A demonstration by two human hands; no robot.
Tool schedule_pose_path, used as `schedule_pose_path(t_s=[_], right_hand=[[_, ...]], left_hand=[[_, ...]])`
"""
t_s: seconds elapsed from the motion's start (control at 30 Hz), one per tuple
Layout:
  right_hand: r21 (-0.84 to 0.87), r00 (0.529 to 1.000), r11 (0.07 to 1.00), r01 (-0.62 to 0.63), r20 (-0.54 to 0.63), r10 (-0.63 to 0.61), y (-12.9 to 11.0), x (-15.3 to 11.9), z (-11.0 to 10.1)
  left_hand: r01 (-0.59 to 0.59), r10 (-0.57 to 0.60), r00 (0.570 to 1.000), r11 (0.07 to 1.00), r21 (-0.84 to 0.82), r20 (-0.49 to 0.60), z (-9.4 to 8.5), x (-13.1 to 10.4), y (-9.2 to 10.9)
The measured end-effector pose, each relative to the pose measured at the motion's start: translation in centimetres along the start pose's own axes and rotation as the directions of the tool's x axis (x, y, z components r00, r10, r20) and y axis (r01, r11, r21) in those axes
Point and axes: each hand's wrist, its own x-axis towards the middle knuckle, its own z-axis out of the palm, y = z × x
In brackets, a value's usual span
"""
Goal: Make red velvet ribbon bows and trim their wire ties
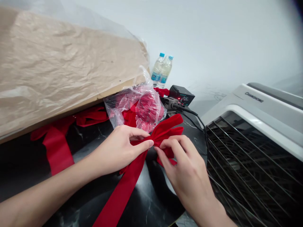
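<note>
A red velvety bow with several loops is held above the black marbled table. My left hand pinches its gathered middle from the left, thumb and fingers closed on it. From the right, my right hand has its thumb and index finger closed on the bow, just beside the middle. A long red ribbon tail hangs down toward the bottom edge. Behind the hands lies a clear plastic bag with red material inside.
A large cardboard piece under plastic covers the left back. Another red ribbon lies beneath it. Two bottles, a black box with a dial and cables stand behind. A grilled appliance is at the right.
</note>
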Motion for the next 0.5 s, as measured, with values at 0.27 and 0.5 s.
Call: schedule_pose_path(t_s=[0.27,0.5], right_hand=[[-0.027,0.999,0.999,0.022,-0.037,-0.023,0.05,0.58,0.35],[-0.03,0.996,0.999,0.019,-0.089,-0.022,0.08,0.87,-0.07]], left_hand=[[-0.116,0.135,0.985,0.98,0.164,-0.11,-0.17,-0.16,-0.32],[-0.186,0.224,0.961,0.957,0.221,-0.16,0.02,-0.35,-0.26]])
